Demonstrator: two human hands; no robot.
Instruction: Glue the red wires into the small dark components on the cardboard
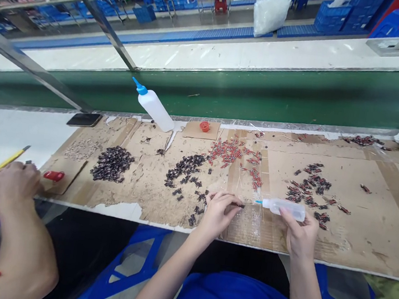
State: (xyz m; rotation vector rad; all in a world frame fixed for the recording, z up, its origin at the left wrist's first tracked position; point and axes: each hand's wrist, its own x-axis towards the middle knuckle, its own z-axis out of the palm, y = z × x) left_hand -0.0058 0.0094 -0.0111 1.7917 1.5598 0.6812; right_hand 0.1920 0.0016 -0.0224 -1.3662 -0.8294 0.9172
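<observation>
My left hand (218, 213) pinches a small dark part (239, 205) over the cardboard mat (366, 238). My right hand (298, 232) grips a small clear squeeze bottle (285, 208) lying sideways, its blue nozzle pointing left at the part. Loose black parts (186, 169) lie just beyond my left hand. Red-and-black parts (307, 184) lie beyond my right hand. Thin red pieces (233, 153) are scattered farther back in the middle.
A larger white bottle with a blue tip (154, 106) leans at the mat's back edge, near a red cap (204, 126). A second heap of black parts (112, 163) lies left. A co-worker's hands (6, 186) work at far left. A green conveyor belt (300, 96) runs behind.
</observation>
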